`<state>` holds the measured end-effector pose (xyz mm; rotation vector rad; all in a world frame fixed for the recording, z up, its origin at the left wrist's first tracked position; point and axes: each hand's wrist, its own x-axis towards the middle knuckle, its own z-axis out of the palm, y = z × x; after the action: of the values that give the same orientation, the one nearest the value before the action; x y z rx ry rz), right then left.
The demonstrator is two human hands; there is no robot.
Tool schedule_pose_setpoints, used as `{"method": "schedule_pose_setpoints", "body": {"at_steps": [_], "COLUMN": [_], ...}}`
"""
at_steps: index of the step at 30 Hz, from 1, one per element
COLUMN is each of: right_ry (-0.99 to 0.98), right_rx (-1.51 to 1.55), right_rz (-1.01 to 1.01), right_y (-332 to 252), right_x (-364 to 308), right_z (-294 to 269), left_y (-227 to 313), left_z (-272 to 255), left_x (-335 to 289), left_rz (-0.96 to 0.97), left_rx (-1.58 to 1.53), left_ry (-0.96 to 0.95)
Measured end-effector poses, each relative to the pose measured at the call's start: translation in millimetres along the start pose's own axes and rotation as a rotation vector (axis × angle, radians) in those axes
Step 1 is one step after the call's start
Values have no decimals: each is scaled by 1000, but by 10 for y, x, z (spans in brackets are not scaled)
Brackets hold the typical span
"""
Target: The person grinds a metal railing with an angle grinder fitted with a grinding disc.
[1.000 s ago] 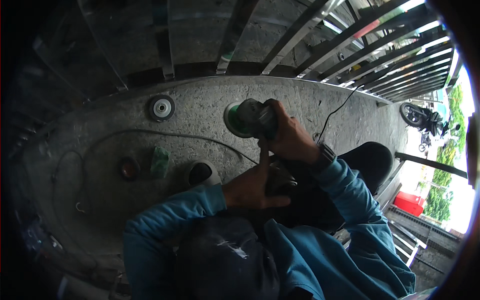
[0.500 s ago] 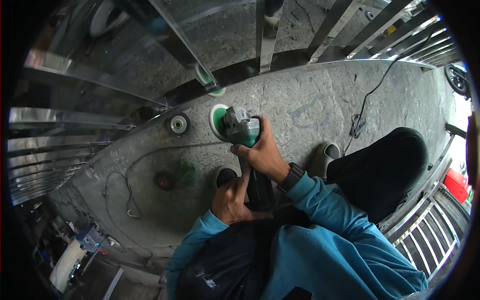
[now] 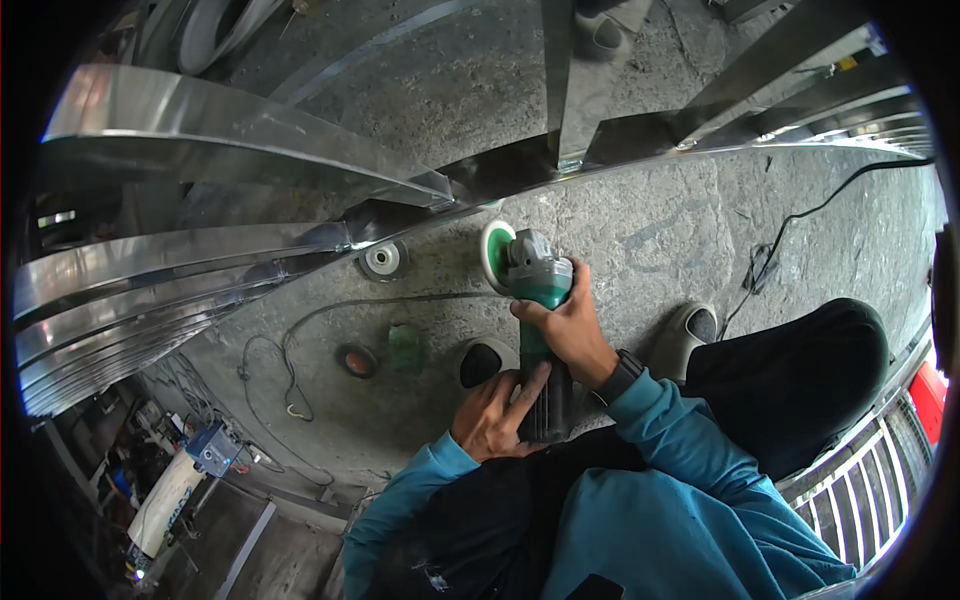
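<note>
An angle grinder (image 3: pixel 547 285) with a dark green front, grey metal head and black rear body is held in both my hands over the concrete floor. Its round green-and-white disc (image 3: pixel 502 258) faces left, apart from the shiny metal frame (image 3: pixel 480 172) beyond it. My right hand (image 3: pixel 582 330) wraps around the green front part, thumb across the top. Lower down, my left hand (image 3: pixel 490 420) grips the black rear body, with one finger stretched along it. Part of its fingers is hidden beneath the tool.
A spare grey wheel (image 3: pixel 383 260) lies by the frame. Left of my shoe (image 3: pixel 487 362) are a small reddish round object (image 3: pixel 357 361) and a green translucent piece (image 3: pixel 407 348). Cables (image 3: pixel 290 345) cross the floor. A white slatted rack (image 3: pixel 850 500) stands at right.
The whole view has shifted, so the floor and frame sit lower and further right. Measured against the spare wheel, the grinder has moved a little right. Both hands keep their grip.
</note>
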<state>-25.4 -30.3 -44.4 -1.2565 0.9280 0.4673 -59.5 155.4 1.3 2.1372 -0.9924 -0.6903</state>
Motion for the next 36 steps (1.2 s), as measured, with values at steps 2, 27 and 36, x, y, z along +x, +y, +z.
{"method": "schedule_pose_setpoints", "body": {"at_steps": [2, 27, 36], "right_ry": [-21, -180, -150], "right_rx": [15, 66, -10], "right_rz": [48, -27, -145], "right_y": [13, -74, 7], "right_x": [25, -163, -190], "right_z": [-4, -34, -9], "left_y": [-3, -1304, -1424], "left_z": [-7, -102, 242], "left_x": [-49, -880, -979], "left_rz": [2, -861, -852], "left_rx": [-8, 524, 419], "left_ry": [-12, 247, 403]}}
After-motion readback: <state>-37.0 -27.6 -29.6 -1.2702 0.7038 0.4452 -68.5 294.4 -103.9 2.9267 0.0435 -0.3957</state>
